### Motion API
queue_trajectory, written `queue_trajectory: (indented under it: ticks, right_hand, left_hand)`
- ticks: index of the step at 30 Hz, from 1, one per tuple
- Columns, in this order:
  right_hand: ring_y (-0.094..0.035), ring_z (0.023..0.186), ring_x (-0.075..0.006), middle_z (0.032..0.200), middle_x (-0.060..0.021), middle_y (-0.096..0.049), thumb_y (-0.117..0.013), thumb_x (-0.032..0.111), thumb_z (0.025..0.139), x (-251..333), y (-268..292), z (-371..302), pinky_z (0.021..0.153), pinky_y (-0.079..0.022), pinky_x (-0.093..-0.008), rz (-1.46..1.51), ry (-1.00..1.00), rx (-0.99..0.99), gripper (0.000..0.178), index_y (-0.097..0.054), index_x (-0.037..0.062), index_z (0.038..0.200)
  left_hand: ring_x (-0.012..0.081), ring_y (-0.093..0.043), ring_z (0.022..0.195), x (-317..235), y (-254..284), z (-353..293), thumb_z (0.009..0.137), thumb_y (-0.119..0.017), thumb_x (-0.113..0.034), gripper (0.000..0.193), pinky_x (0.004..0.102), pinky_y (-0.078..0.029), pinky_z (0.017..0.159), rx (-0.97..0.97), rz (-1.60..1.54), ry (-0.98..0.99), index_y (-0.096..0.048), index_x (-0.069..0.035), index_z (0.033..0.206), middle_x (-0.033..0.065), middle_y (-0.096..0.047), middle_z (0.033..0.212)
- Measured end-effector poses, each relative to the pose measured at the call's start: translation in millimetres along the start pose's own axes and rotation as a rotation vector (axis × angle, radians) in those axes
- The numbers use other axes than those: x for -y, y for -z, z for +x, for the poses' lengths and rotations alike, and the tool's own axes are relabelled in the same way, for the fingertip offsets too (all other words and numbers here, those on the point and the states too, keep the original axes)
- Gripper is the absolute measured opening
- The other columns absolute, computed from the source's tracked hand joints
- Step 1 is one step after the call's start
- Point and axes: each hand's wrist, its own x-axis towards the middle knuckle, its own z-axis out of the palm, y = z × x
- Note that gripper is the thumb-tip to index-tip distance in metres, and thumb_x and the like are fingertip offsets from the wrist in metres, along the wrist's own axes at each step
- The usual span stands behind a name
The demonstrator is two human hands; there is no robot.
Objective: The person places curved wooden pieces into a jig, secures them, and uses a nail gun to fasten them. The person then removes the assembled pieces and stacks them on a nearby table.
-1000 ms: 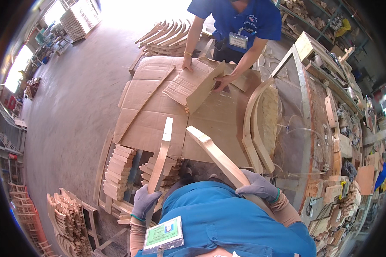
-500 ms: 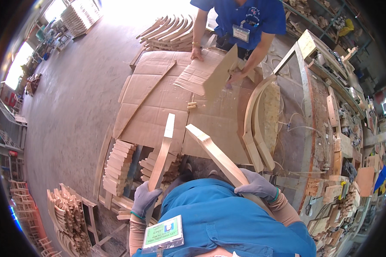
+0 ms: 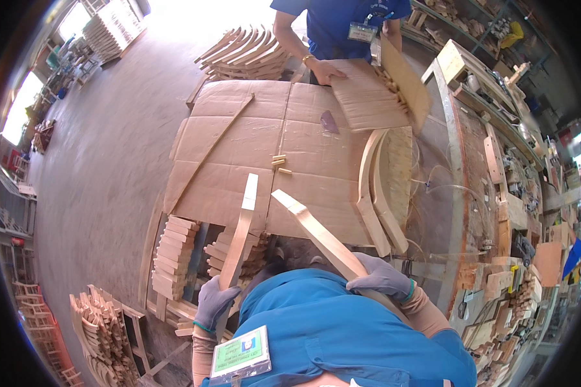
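My left hand [image 3: 215,302], in a grey glove, is closed round a curved wooden leg [image 3: 239,235] whose pale tip points up toward the table. Gripped in my gloved right hand [image 3: 382,280] is a second curved wooden leg [image 3: 326,242], slanting up to the left. The two tips are apart, above the near edge of a cardboard-covered table [image 3: 239,151]. Several small wooden pegs [image 3: 279,161] lie beyond them on the cardboard. Across the table a co-worker's hand [image 3: 326,69] holds a folded cardboard piece [image 3: 371,97] with small wooden pieces in its fold.
Two curved wooden pieces [image 3: 374,193] lie at the table's right side. A thin wooden strip [image 3: 216,151] crosses the cardboard at left. Stacked wooden parts [image 3: 173,255] sit below the near edge. A cluttered workbench [image 3: 478,174] stands at right; curved parts [image 3: 248,55] are piled behind.
The co-worker has moved the folded cardboard to the right, uncovering a dark purple patch. More pegs now show on the table. My hands keep hold of both legs, nearly still.
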Motion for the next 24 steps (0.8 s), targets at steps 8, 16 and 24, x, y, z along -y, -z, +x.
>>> queue_trajectory:
  ticks: [8,16,24]
  right_hand:
    - [-0.053,0.106,-0.0194,0.114,-0.0129,-0.058,-0.074,0.032,0.075,-10,6,-5,0.092,-0.040,-0.0310,0.074,0.102,0.031,0.070,-0.045,-0.0011,0.130]
    - [-0.056,0.096,-0.0172,0.106,-0.0114,-0.061,-0.073,0.036,0.072,-33,5,-8,0.083,-0.044,-0.0304,0.081,0.098,-0.003,0.072,-0.046,0.0019,0.129]
    - [-0.055,0.100,-0.0171,0.112,-0.0112,-0.060,-0.072,0.041,0.073,-33,2,-7,0.087,-0.043,-0.0299,0.089,0.077,0.006,0.075,-0.045,0.0031,0.132]
  left_hand:
    - [0.0126,-0.060,0.058,21,-5,8,0.067,-0.069,-0.023,0.028,0.0281,-0.048,0.054,0.025,0.012,-0.294,-0.062,0.002,0.079,0.0062,-0.061,0.061]
    - [0.0168,-0.052,0.055,-22,-10,-11,0.076,-0.059,-0.014,0.015,0.0336,-0.042,0.051,0.125,-0.213,-0.163,-0.061,-0.001,0.083,0.0069,-0.059,0.064]
    - [0.0108,-0.047,0.048,-33,-7,-21,0.077,-0.057,-0.008,0.008,0.0281,-0.037,0.043,0.144,-0.378,-0.058,-0.060,-0.002,0.081,0.0019,-0.055,0.060]
